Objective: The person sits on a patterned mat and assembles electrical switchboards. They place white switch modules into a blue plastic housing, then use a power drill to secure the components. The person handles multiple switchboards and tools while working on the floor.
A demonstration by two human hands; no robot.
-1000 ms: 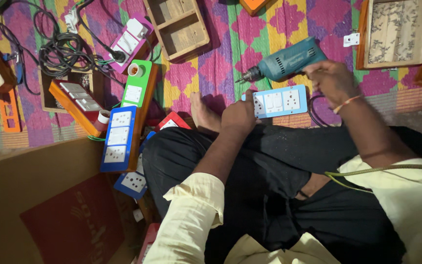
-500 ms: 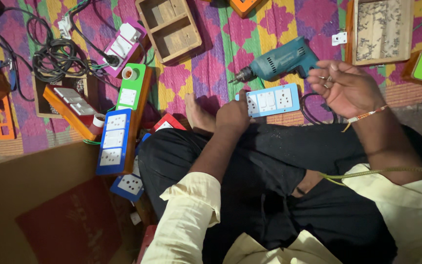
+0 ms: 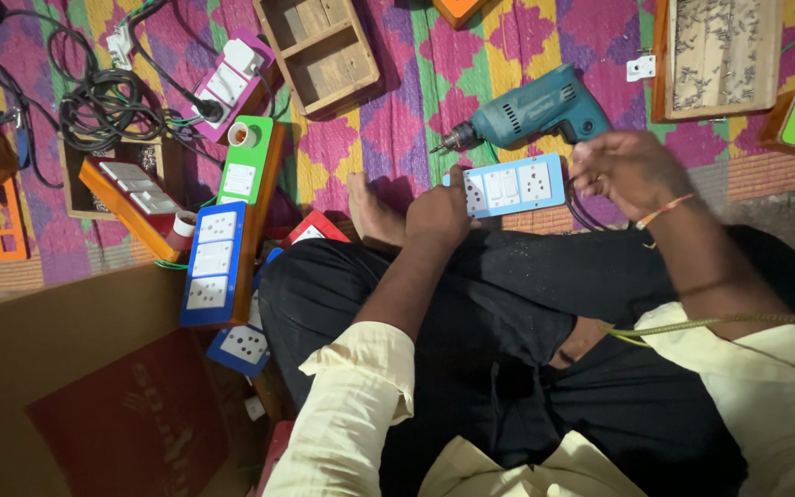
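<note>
I sit cross-legged on a patterned mat. My left hand [image 3: 436, 216] grips the left end of a light blue switch-and-socket board [image 3: 512, 184] held at my knee. My right hand [image 3: 623, 170], blurred and with fingers apart, is at the board's right end; I cannot tell whether it touches it. A teal electric drill [image 3: 535, 110] lies on the mat just beyond the board, its bit pointing left, with neither hand on it. My bare foot [image 3: 370, 207] shows left of the left hand.
A wooden tray of screws [image 3: 720, 55] lies at top right and an open wooden box [image 3: 324, 51] at top middle. Blue [image 3: 213, 267], green [image 3: 246, 170] and orange switch boards lie at left with black cables [image 3: 94, 101]. A cardboard box [image 3: 66, 387] fills the lower left.
My right hand let go of the drill, which now lies on the mat, and moved down to the board's right end. The left hand kept its grip on the board.
</note>
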